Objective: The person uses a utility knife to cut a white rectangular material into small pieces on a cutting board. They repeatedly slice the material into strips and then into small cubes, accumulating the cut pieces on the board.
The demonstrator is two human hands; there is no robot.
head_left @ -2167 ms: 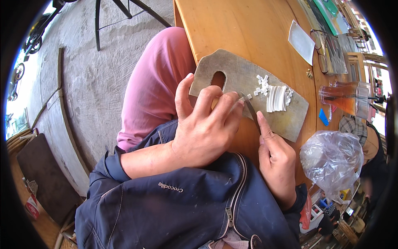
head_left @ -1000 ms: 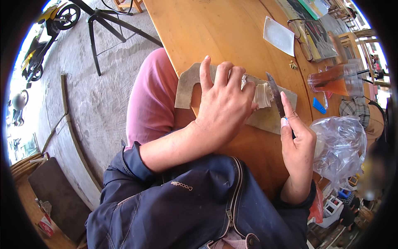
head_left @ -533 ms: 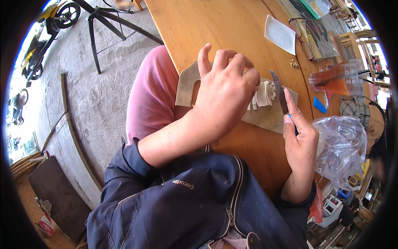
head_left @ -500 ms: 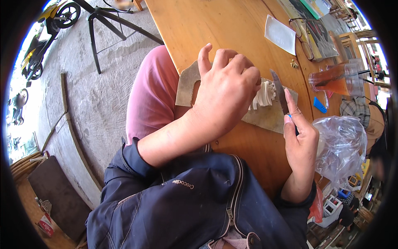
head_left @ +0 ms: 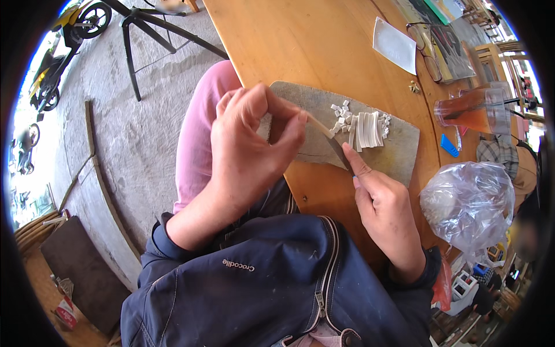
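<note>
My left hand [head_left: 248,144] pinches one end of a thin pale strip [head_left: 318,124] between thumb and fingers, above the wooden cutting board [head_left: 398,163]. In my right hand [head_left: 386,211] is a knife [head_left: 340,152], its blade tip meeting the strip's far end and my index finger laid along it. A row of white strips [head_left: 366,130] lies side by side on the board. Small white cubes [head_left: 344,114] are scattered left of that row, and more bits lie at its right edge. My left hand covers the board's left end.
Right of the board are a plastic cup of reddish-brown drink [head_left: 469,111], a blue plastic piece [head_left: 448,146] and a clear plastic bag [head_left: 469,202]. Farther back lie a white sheet [head_left: 394,46] and eyeglasses [head_left: 429,56]. The table's [head_left: 272,34] left edge runs beside my knee.
My left hand has moved left and nearer, now holding a strip and uncovering the cubes and row. My right hand has brought the knife leftward to the strip's end.
</note>
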